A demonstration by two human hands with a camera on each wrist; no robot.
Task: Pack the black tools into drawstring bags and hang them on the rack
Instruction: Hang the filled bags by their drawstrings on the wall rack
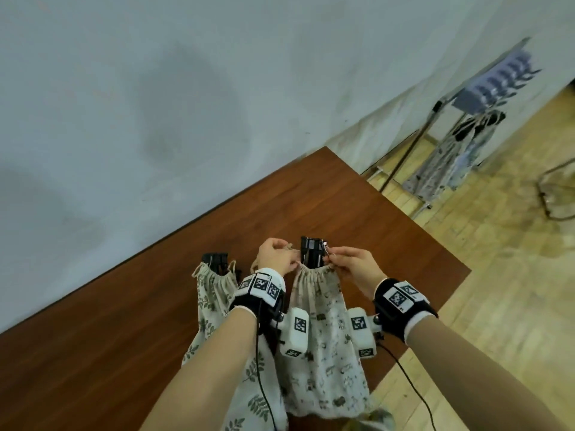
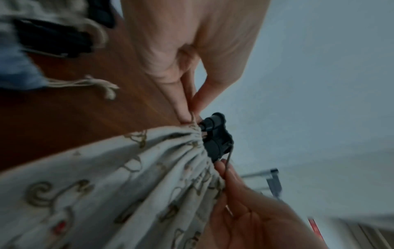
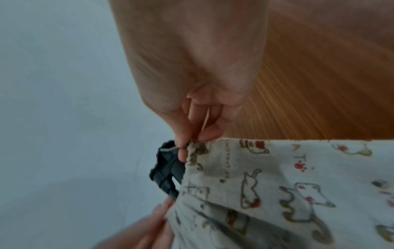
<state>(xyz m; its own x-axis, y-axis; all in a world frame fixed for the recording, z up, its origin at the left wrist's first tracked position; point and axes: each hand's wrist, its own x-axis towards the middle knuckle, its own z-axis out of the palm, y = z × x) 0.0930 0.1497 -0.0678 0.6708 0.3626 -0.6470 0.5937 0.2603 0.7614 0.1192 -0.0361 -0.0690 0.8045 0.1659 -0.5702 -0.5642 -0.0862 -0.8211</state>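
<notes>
From the head view, the left hand [image 1: 275, 256] and right hand [image 1: 351, 265] each pinch a cord at the gathered mouth of the cat-print bag [image 1: 323, 334], which lies on the brown surface [image 1: 389, 231]; a black tool [image 1: 312, 251] sticks out of its mouth. A leaf-print bag [image 1: 211, 293] lies just left, and the rack [image 1: 466, 119] stands far right. In the left wrist view, fingers [image 2: 185, 104] pinch beside the tool [image 2: 215, 134]. In the right wrist view, fingertips [image 3: 183, 143] nip the bag's [image 3: 277, 185] edge.

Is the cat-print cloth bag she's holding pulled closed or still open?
Mostly closed: the cat-print bag has its mouth gathered around the protruding black tool.
</notes>
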